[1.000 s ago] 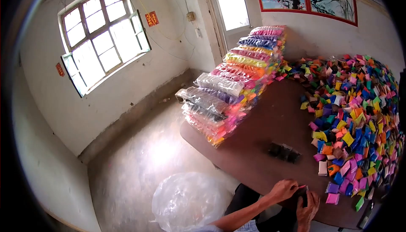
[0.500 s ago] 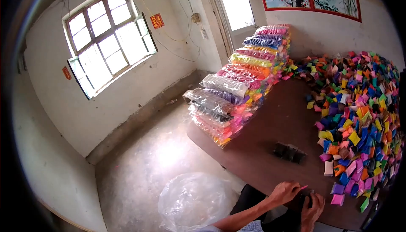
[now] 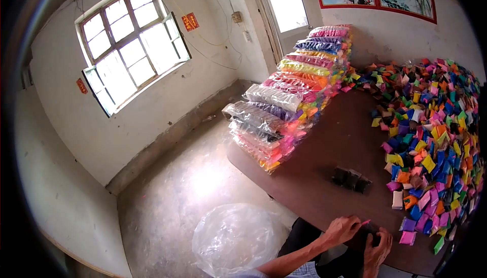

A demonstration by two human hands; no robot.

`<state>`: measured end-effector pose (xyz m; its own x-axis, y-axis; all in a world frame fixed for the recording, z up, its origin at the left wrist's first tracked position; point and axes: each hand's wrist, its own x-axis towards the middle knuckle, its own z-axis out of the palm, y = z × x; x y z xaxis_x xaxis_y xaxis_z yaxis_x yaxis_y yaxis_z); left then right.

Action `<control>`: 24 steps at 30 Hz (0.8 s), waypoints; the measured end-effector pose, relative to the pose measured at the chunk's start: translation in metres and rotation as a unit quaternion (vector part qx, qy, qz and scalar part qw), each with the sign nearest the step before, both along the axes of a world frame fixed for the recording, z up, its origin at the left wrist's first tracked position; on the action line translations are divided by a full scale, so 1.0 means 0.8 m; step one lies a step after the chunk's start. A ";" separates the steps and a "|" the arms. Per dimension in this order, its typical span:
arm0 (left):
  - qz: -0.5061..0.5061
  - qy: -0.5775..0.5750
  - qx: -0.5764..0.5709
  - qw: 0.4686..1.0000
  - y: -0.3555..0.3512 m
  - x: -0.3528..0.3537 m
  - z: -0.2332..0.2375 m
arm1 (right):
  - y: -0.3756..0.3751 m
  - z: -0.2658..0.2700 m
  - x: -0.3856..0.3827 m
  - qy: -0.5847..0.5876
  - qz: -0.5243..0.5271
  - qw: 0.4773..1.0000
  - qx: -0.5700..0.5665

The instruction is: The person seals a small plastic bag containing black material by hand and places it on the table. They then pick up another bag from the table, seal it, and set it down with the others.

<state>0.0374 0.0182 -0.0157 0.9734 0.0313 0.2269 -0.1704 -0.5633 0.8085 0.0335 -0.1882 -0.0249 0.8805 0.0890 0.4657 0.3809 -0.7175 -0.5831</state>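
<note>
My left hand (image 3: 343,230) is at the table's near edge, its fingers pinched on a small pink piece (image 3: 366,222). Close to its right, my right hand (image 3: 378,247) curls its fingers round a dark packet (image 3: 373,230), mostly covered by the hand. Farther up the brown table (image 3: 335,141) lies a short row of black packets (image 3: 351,179), apart from both hands. A heap of small coloured packets (image 3: 431,156) covers the table's right side.
Clear bags filled with coloured packets (image 3: 289,100) are stacked in a long row along the table's left edge. A large clear plastic bag (image 3: 236,237) stands on the floor (image 3: 167,202) left of my legs. A window and a door are beyond.
The whole view has shifted slightly. Both hands stay close together at the table edge, with only small finger movement.
</note>
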 end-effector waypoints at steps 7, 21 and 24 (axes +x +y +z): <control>-0.049 -0.025 0.027 0.998 -0.028 -0.015 -0.017 | -0.003 -0.008 0.002 -0.040 0.023 0.999 -0.020; 0.021 -0.104 0.049 0.993 -0.030 -0.032 0.010 | 0.001 0.025 -0.008 -0.038 0.015 0.998 -0.041; 0.001 -0.121 0.053 0.991 -0.038 -0.036 0.012 | -0.004 0.014 -0.006 -0.044 0.012 0.997 -0.059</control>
<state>0.0085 -0.0119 -0.0060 0.8901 -0.0023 0.4558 -0.3504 -0.6431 0.6809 0.0284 -0.1916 -0.0138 0.8336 0.1679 0.5261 0.4447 -0.7691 -0.4591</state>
